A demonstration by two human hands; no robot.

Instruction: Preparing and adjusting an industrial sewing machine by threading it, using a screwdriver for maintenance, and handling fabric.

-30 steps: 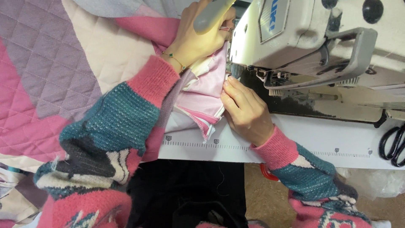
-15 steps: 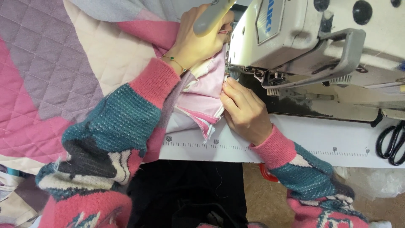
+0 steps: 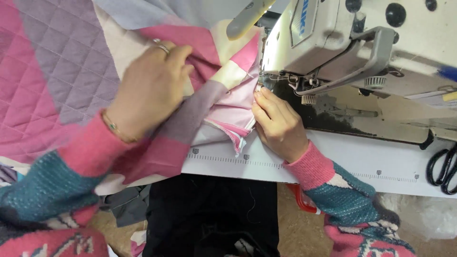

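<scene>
A quilt (image 3: 52, 71), pieced in pink, mauve and cream, spreads over the left of the table (image 3: 333, 159) and bunches toward the sewing machine (image 3: 362, 43), where its folded edge lies at the needle. It looks bulky yet soft and limp: padded, likely to sag and drag under its own weight, not slippery, not fragile. It is best held flat from above on the bulk, and pinched close to the seam at the edge.

The left hand (image 3: 147, 90) lies palm down on the gathered quilt, fingers together and slightly curled, pressing the cloth rather than clamping it; a ring and a thin bracelet show. The right hand (image 3: 278, 123) rests on the table edge just beside the presser foot, fingers close together, tips pressing the pale pink fold.

Black scissors (image 3: 442, 166) lie at the far right of the table, well apart.
</scene>
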